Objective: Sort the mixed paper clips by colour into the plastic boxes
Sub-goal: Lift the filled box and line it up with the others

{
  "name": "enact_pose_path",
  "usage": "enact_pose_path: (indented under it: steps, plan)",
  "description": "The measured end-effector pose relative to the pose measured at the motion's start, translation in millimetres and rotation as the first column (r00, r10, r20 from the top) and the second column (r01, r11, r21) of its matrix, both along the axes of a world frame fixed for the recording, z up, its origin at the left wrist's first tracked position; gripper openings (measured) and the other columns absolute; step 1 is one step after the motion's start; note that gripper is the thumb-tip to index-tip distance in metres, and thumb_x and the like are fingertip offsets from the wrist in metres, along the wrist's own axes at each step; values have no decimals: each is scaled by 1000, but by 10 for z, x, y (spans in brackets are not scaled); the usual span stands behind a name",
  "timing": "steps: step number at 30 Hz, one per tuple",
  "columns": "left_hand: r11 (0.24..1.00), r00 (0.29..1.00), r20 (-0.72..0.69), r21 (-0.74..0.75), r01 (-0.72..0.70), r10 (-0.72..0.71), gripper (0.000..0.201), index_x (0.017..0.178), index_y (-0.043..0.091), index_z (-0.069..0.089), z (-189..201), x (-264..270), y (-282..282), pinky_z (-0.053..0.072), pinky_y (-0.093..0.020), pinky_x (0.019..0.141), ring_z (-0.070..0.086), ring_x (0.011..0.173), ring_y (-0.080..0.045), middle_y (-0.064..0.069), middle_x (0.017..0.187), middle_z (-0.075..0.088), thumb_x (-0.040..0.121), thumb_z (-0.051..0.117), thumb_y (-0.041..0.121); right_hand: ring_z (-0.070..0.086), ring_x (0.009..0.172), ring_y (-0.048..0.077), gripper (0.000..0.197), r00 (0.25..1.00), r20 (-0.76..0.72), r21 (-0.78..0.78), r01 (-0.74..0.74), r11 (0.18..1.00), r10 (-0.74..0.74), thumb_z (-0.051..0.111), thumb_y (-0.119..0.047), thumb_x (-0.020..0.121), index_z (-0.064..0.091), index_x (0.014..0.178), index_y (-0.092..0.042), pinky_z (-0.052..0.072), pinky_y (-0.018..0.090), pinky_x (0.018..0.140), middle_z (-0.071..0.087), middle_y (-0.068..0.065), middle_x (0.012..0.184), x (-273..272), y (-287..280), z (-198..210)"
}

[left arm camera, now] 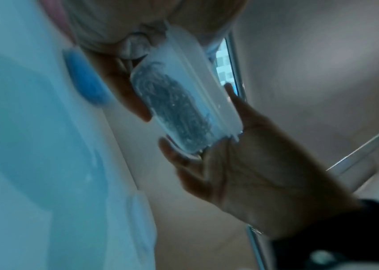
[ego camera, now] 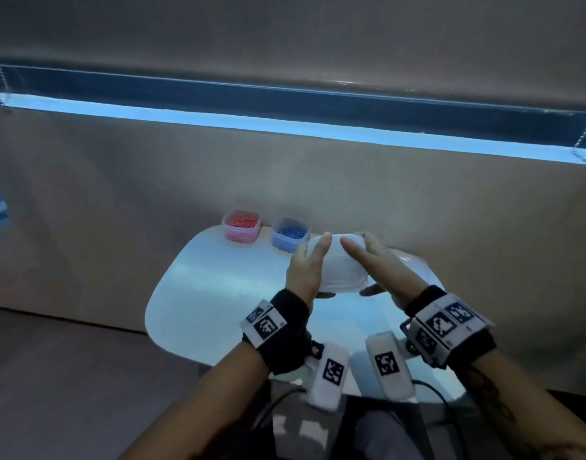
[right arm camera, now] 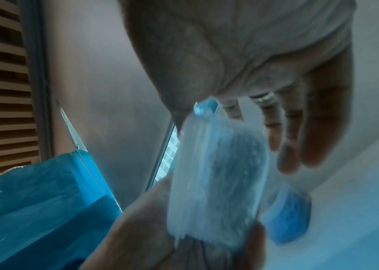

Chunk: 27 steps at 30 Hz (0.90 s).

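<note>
Above the white table (ego camera: pixel 202 293), both hands hold a clear plastic box (ego camera: pixel 339 265) with its lid on. My left hand (ego camera: pixel 305 270) grips its left side and my right hand (ego camera: pixel 378 263) grips its right side, index finger lying over the top. The left wrist view shows dark paper clips inside this box (left arm camera: pixel 179 107), with the right hand (left arm camera: pixel 253 164) on its far end. In the right wrist view the same box (right arm camera: pixel 218 173) is blurred. A pink box of red clips (ego camera: pixel 241 225) and a blue box of blue clips (ego camera: pixel 290 234) stand open at the table's far edge.
A beige wall rises straight behind the table, with a bright window strip above. Something pale and flat (ego camera: pixel 414 263) lies on the table behind my right hand. A blue bag (right arm camera: pixel 45 201) sits off to the left. The blue box (right arm camera: pixel 285 219) stands close to the held box.
</note>
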<state>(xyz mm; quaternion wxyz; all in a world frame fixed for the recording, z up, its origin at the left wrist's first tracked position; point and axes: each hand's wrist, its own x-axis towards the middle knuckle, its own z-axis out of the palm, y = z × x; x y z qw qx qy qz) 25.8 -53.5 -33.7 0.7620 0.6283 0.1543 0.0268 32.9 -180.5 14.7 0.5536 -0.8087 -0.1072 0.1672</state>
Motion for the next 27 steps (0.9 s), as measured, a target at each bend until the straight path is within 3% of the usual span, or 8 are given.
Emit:
enact_pose_path:
  steps: [3, 7, 10, 12, 15, 20, 23, 27]
  plan:
    - [998, 996, -82, 52, 45, -41, 54, 126, 13, 45, 7, 275, 151, 50, -27, 49, 59, 100, -29, -12, 123, 54, 91, 43, 55, 58, 83, 11, 21, 992, -59, -143, -123, 982, 116, 47, -41, 94, 49, 112, -31, 49, 26, 61, 61, -5, 99, 229, 85, 71]
    - [924, 978, -172, 344, 168, -114, 51, 125, 15, 43, 28, 459, 414, 43, -34, 83, 53, 108, -25, -4, 116, 50, 96, 29, 55, 57, 73, 19, 39, 984, -152, -101, 81, 992, -95, 52, -33, 94, 48, 126, -10, 51, 29, 57, 55, 9, 104, 647, 300, -131]
    - [781, 984, -152, 601, 167, -94, 45, 123, 6, 49, -8, 549, 662, 45, -33, 81, 56, 106, -28, -13, 123, 55, 96, 43, 41, 58, 104, 38, 68, 945, -77, -271, 287, 919, -318, 65, -36, 84, 38, 132, 3, 52, 51, 83, 51, 20, 125, 1000, 367, -352]
    - [797, 976, -180, 569, 203, -120, 47, 127, 4, 48, -31, 585, 804, 43, -28, 68, 55, 97, -24, -12, 124, 55, 92, 55, 34, 52, 117, 40, 78, 930, -11, -381, 336, 861, -367, 67, -41, 81, 33, 134, 5, 47, 47, 94, 48, 25, 132, 1138, 401, -428]
    - [672, 990, -143, 731, 115, -14, 63, 127, 6, 45, -93, 701, 962, 45, -34, 89, 51, 111, -26, -14, 129, 48, 77, 74, 30, 49, 122, 38, 69, 914, 53, -426, 386, 819, -403, 58, -39, 88, 31, 135, 4, 42, 40, 92, 46, 25, 134, 1249, 455, -451]
    - [378, 975, -205, 912, 159, 84, 114, 146, 17, 17, -148, 818, 804, 41, -43, 98, 38, 130, -31, -15, 144, 27, 59, 78, 59, 48, 121, 39, 63, 941, 109, -498, 330, 802, -320, 48, -40, 94, 33, 134, 6, 42, 41, 95, 45, 26, 134, 1293, 282, -348]
    - [398, 954, -292, 885, 241, 72, 124, 150, 19, 1, -163, 896, 698, 36, -44, 104, 27, 138, -33, -17, 153, 13, 60, 73, 65, 44, 125, 36, 59, 960, 189, -601, 279, 749, -205, 55, -32, 91, 36, 135, 2, 41, 41, 102, 44, 22, 138, 1236, -126, -301]
    - [428, 962, -256, 883, 195, 91, 102, 142, 8, 19, -163, 993, 644, 45, -38, 86, 48, 120, -33, -17, 134, 40, 70, 70, 58, 33, 136, 32, 88, 996, -49, -896, -75, 439, 70, 68, -49, 77, 25, 144, -14, 35, 44, 107, 29, 15, 149, 1113, -604, -522]
